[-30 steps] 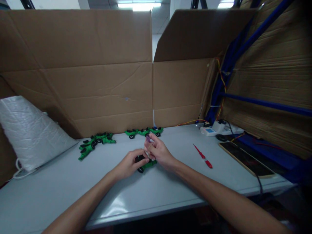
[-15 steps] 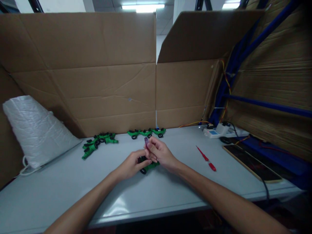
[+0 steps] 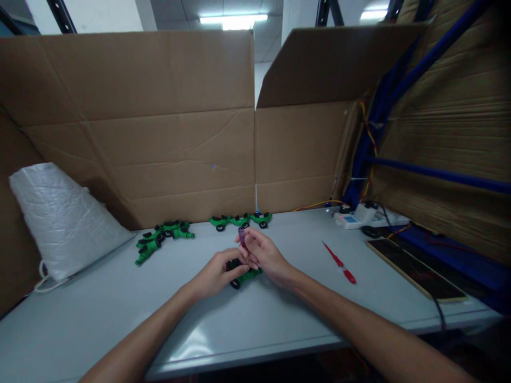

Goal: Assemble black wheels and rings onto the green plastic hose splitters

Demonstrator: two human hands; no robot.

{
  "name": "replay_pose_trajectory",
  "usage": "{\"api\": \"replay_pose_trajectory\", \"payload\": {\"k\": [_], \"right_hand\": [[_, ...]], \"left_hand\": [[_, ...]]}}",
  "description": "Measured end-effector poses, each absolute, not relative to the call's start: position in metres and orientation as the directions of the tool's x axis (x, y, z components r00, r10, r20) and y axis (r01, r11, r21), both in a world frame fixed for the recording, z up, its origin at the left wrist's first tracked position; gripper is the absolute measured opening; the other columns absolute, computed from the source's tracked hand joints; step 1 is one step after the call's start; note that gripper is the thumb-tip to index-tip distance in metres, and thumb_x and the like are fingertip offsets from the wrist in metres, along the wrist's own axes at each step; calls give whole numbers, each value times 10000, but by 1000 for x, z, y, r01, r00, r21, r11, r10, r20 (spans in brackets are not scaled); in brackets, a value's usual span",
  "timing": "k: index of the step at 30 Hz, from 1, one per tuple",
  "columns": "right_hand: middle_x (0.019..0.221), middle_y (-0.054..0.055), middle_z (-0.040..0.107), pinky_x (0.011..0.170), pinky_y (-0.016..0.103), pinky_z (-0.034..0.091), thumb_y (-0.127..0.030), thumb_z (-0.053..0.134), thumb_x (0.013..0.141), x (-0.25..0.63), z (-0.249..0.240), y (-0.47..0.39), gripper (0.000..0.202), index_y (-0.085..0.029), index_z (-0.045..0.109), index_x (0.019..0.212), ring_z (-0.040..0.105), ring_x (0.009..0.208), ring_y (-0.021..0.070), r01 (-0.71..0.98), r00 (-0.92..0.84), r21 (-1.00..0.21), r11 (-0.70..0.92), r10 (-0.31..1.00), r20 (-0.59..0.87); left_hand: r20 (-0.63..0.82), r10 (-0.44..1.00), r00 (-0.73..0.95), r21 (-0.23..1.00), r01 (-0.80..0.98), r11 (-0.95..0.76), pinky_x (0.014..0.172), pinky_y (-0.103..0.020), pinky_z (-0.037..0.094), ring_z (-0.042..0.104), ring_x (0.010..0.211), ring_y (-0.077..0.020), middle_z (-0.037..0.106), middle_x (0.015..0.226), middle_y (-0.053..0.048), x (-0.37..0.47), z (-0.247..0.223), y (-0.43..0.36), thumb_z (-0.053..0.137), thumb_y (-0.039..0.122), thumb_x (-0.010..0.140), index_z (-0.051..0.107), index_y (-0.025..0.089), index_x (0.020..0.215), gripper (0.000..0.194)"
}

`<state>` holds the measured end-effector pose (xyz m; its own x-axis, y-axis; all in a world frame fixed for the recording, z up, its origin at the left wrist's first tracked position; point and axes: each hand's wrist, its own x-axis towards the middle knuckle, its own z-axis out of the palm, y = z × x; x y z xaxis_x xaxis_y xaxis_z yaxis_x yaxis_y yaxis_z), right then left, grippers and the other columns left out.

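Observation:
My left hand (image 3: 217, 273) is closed around a small green toy car (image 3: 248, 275) with black wheels, low over the table's middle. My fingers cover much of the toy. In my right hand (image 3: 268, 257) is a screwdriver with a purple handle (image 3: 241, 235), pinched upright between thumb and fingers above the toy. Its lower end is hidden, so I cannot tell whether the tip touches the car. Behind my hands, several like green toy cars (image 3: 240, 220) stand in a row against the cardboard. More green toys (image 3: 163, 234) lie bunched together at the left.
To the right on the white table (image 3: 295, 314) lies a red screwdriver (image 3: 339, 263). A power strip (image 3: 351, 219) with cables and a dark flat panel (image 3: 415, 271) are at the far right. A white wrapped bag (image 3: 66, 223) leans at the left. Cardboard walls (image 3: 183, 117) enclose the back.
The view has tilted up slightly, so everything sits a little lower. Both hands keep their hold on the toy car and the screwdriver, with only slight finger movement.

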<state>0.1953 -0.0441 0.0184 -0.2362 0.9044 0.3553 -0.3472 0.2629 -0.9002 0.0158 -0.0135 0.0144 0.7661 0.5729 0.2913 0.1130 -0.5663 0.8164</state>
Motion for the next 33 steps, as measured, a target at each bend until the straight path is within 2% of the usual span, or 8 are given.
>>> {"api": "replay_pose_trajectory", "payload": {"k": [6,11,16,21,24,27,30,33], "right_hand": [[641,-56,553,394,184,271,-751,559,950,194,18,-44,548,-203,570,954,352,432,64,-342,-212,-909,237,923,320],[633,-82,556,399,177,259,-713,712,871,195,20,-45,524,-240,500,952,364,424,64,-357,-208,-896,263,913,351],[592,-75,492,396,192,260,-798,541,923,195,19,-45,588,-210,557,911,335,426,73,-340,-212,-913,225,928,307],[634,-85,551,401,183,289,-641,750,865,197,14,-39,479,-236,503,935,400,424,72,-262,-191,-912,315,910,369],[759,-44,614,423,196,371,-572,716,916,202,12,-36,388,-217,561,941,480,463,75,-167,-127,-901,400,897,422],[866,-9,636,458,208,424,-547,626,984,206,12,-35,353,-205,635,1074,528,510,80,-78,-124,-895,440,886,447],[906,-7,646,461,209,434,-533,552,1030,206,11,-37,406,-241,560,1313,523,514,85,-77,-113,-877,475,870,481],[896,-23,618,459,210,438,-539,512,1049,204,10,-40,427,-266,506,1377,503,510,86,-121,-124,-873,473,865,486]], "left_hand": [[286,572,769,829,101,-550,1011,-319,488,678,1059,-225,760,1097,-91,15,15,-15,666,393,1000,735,156,1034,250],[259,598,759,826,147,-544,974,-313,501,684,1017,-218,768,1064,-81,16,15,-16,666,401,999,746,161,1035,256],[278,580,766,813,134,-566,1008,-330,495,677,1053,-229,760,1099,-97,15,16,-15,645,389,1010,737,159,1035,248],[265,590,763,769,202,-607,922,-308,506,667,961,-211,755,1026,-74,12,17,-13,644,384,1008,733,159,1003,242],[275,595,755,741,228,-632,907,-292,497,664,940,-200,751,991,-64,10,16,-10,659,387,1000,726,159,979,239],[277,611,742,720,261,-643,893,-279,492,668,927,-194,755,982,-63,8,15,-8,671,403,993,733,162,984,249],[279,611,741,706,273,-654,882,-278,491,668,922,-196,754,981,-64,8,16,-8,667,411,994,741,164,1000,258],[285,606,743,700,271,-661,877,-282,492,668,923,-198,753,988,-64,9,20,-10,664,394,996,747,165,1016,244]]}}
